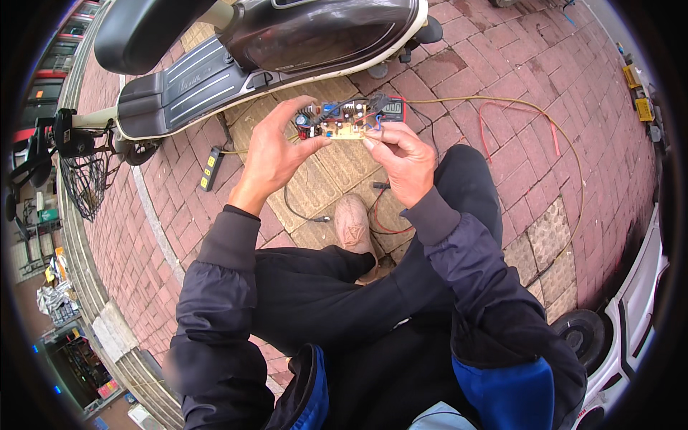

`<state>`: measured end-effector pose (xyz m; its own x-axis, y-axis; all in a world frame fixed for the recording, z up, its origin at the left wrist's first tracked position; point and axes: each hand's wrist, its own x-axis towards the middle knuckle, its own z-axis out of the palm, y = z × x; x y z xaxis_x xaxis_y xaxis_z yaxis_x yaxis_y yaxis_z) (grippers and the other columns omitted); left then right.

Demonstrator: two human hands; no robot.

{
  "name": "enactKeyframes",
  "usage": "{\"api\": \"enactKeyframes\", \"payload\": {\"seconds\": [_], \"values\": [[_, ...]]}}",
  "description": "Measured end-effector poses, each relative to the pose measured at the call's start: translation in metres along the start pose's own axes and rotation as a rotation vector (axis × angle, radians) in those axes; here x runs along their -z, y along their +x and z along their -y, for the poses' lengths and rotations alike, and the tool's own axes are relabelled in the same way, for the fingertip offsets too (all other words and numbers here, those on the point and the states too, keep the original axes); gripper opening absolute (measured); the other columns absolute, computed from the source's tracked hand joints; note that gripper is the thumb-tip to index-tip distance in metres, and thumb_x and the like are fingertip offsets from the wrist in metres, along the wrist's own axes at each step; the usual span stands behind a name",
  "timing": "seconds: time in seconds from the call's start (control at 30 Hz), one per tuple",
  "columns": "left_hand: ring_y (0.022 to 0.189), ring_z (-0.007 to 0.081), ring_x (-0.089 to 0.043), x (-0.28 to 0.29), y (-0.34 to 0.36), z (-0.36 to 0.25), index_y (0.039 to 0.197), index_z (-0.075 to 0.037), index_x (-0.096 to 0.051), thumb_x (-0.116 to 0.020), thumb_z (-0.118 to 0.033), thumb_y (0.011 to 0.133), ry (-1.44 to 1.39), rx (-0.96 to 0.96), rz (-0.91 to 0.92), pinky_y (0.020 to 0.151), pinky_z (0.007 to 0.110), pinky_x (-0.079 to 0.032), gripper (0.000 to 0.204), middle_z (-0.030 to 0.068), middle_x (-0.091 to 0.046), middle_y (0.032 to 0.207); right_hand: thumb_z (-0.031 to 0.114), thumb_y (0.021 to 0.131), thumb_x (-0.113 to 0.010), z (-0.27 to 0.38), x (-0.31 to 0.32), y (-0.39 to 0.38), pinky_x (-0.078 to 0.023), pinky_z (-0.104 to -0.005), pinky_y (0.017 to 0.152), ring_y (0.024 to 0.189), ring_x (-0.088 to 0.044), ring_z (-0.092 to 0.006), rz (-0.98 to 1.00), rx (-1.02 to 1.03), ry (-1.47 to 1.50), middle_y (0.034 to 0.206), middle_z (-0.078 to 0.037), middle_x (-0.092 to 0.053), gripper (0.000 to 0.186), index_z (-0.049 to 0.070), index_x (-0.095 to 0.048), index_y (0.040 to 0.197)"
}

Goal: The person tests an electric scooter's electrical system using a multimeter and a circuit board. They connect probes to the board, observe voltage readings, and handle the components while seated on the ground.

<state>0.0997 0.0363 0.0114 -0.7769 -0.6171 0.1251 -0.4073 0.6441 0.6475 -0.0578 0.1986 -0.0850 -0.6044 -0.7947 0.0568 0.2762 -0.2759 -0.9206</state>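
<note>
Head view: the circuit board is held between the two hands above the paving, beyond the shoe, with a red-edged meter behind its far right end. The left hand spans the board's left end, thumb near and forefinger far; the right hand's fingertips pinch the near right corner, though whether they also catch a wire cannot be told. Good handling probably means gripping edges only, sparing components and solder joints, and keeping loose leads unstrained.
</note>
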Motion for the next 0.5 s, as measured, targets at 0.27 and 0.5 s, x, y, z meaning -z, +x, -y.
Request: {"api": "enactKeyframes", "payload": {"seconds": [0.27, 0.5], "values": [[0.120, 0.0358, -0.067, 0.000, 0.001, -0.003, 0.131, -0.004, -0.066, -0.091, -0.014, 0.076, 0.066, -0.109, -0.094, 0.104, 0.041, -0.053, 0.061, 0.0165, -0.070, 0.127, -0.006, 0.093, -0.074, -0.007, 0.002, 0.001, -0.054, -0.0242, 0.079, 0.095, -0.065, -0.0091, -0.012, -0.046, 0.077, 0.115, -0.005, -0.066, 0.017, -0.005, -0.076, 0.110], [0.121, 0.0358, -0.067, 0.002, 0.000, -0.007, 0.131, -0.004, -0.066, -0.091, -0.013, 0.076, 0.086, -0.108, -0.147, 0.104, 0.041, -0.053, 0.061, 0.0158, -0.069, 0.128, -0.001, 0.093, -0.078, 0.005, 0.007, 0.002, -0.052, -0.0235, 0.075, 0.089, -0.064, -0.0074, -0.025, -0.047, -0.025, 0.100, -0.002, -0.067, 0.019, -0.004, -0.076, 0.111]]}}
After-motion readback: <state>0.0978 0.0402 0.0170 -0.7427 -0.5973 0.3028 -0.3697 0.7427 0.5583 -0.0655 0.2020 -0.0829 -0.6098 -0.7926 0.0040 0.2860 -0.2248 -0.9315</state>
